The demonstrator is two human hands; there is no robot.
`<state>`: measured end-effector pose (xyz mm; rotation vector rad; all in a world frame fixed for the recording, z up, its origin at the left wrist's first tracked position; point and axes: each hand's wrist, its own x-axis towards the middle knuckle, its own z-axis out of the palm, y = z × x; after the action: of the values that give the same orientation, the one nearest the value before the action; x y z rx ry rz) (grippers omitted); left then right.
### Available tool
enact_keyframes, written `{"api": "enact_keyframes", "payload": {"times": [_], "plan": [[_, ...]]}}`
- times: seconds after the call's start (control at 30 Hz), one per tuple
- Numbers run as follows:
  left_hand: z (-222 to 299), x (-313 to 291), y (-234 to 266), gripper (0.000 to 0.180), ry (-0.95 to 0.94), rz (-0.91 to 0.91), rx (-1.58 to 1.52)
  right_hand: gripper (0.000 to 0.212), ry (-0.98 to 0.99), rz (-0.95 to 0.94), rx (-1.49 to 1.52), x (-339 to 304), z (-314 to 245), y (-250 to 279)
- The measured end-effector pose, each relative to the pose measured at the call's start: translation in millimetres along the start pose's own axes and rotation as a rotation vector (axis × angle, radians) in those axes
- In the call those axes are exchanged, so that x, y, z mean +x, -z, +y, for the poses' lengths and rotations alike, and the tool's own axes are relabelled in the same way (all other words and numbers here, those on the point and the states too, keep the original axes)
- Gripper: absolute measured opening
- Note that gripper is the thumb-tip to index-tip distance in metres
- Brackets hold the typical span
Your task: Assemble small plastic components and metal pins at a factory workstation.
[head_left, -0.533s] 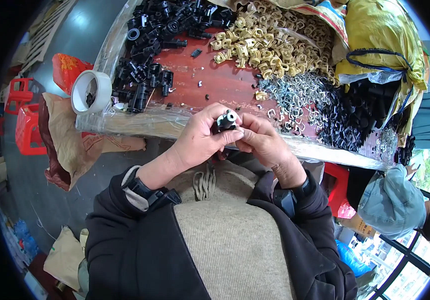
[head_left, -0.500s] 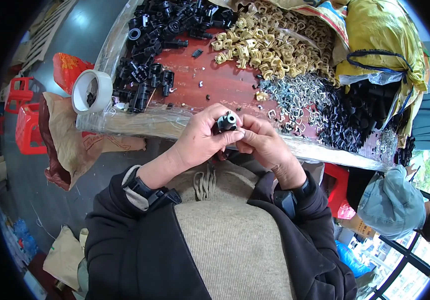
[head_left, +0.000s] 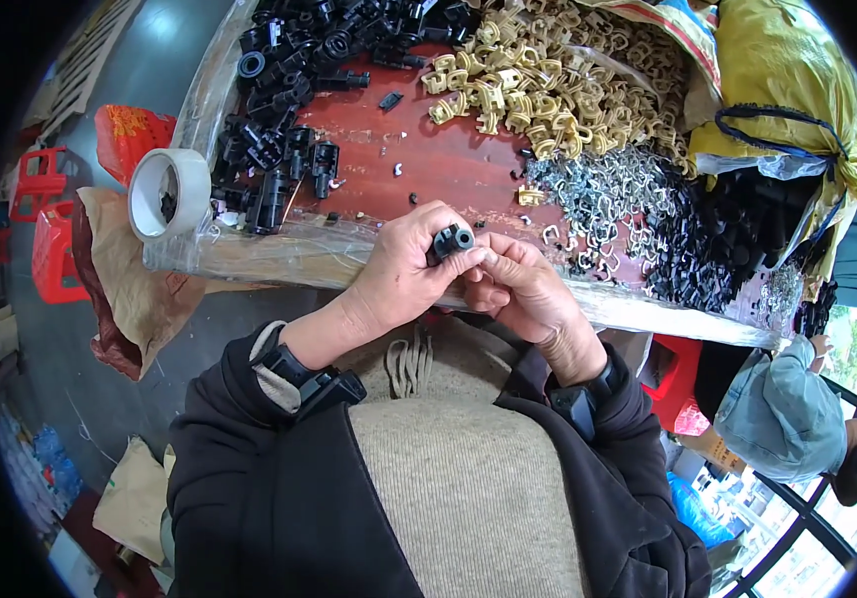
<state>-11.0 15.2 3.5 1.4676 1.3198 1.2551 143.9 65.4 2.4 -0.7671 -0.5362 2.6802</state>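
Note:
My left hand (head_left: pixel 393 269) is wrapped round a black plastic fitting (head_left: pixel 454 240), its round, hollow end pointing up and to the right between thumb and fingers. Close against it, my right hand (head_left: pixel 533 294) has thumb and fingertips pinched together by the left thumb tip; whatever they hold is too small or hidden to make out. Both hands are just off the table's near edge, in front of my body. On the red tabletop (head_left: pixel 403 164) beyond them lie similar black fittings (head_left: pixel 274 149) at left, beige plastic clips (head_left: pixel 518 85) in the middle and bent metal clips (head_left: pixel 603 204) at right.
A white tape roll (head_left: pixel 189 194) stands at the table's near left corner. Small black parts (head_left: pixel 692 254) are heaped at right, beside a yellow sack (head_left: pixel 792 70). Red stools (head_left: pixel 54 259) and a paper sack (head_left: pixel 134 269) stand at left. Another person (head_left: pixel 782 419) is at far right.
The fitting's round end has tipped slightly toward me, and both hands stay close together around it. The table's contents have shifted a little in view.

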Motion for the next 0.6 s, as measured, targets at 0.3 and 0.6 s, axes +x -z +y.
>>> {"api": "enact_keyframes", "payload": {"times": [0.3,0.6], "plan": [[6,2,-6,0.010,0.095,0.028,-0.104,0.010,0.144,0.007,-0.056,-2,1,0],[15,-11,-2,0.020,0.553,-0.163,-0.993,0.007,0.607,0.211,-0.963,-24,4,-8]]}}
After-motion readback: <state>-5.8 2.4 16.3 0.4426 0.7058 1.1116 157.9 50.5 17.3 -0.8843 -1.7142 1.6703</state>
